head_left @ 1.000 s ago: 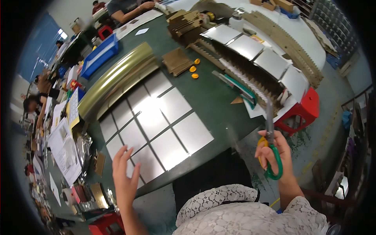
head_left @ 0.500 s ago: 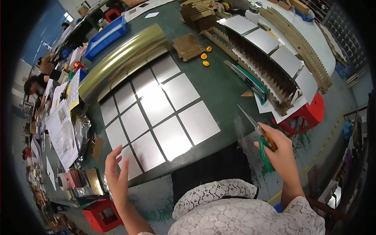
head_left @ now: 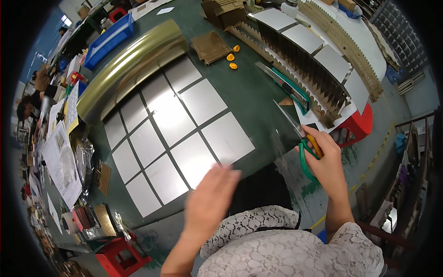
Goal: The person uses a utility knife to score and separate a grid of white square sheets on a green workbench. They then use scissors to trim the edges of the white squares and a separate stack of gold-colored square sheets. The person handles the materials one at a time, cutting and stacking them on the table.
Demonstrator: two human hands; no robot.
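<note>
My right hand (head_left: pixel 326 161) grips scissors (head_left: pixel 308 154) with green and orange-yellow handles. Their pointed blades aim away from me, toward the far left, over the table's near right edge. My left hand (head_left: pixel 210 201) is smeared by motion near the front edge, close to the nearest silvery square plates. Whether it holds anything cannot be made out. Several flat square plates (head_left: pixel 228 137) lie in rows on the dark green table, narrow gaps between them. A large roll of glossy gold-tinted film (head_left: pixel 134 64) lies along their far left side.
A green utility knife (head_left: pixel 288 87) lies right of the plates, beside a long slotted rack (head_left: pixel 307 64) of dark dividers. Small yellow caps (head_left: pixel 230 57) and brown sheets (head_left: pixel 211 47) lie farther back. Papers (head_left: pixel 62 161) crowd the left. Red stools (head_left: pixel 121 258) stand below.
My left hand has swung right, from the plates' near left corner to the front edge. My right hand still holds the scissors, slightly farther from me. The whole view has shifted a little.
</note>
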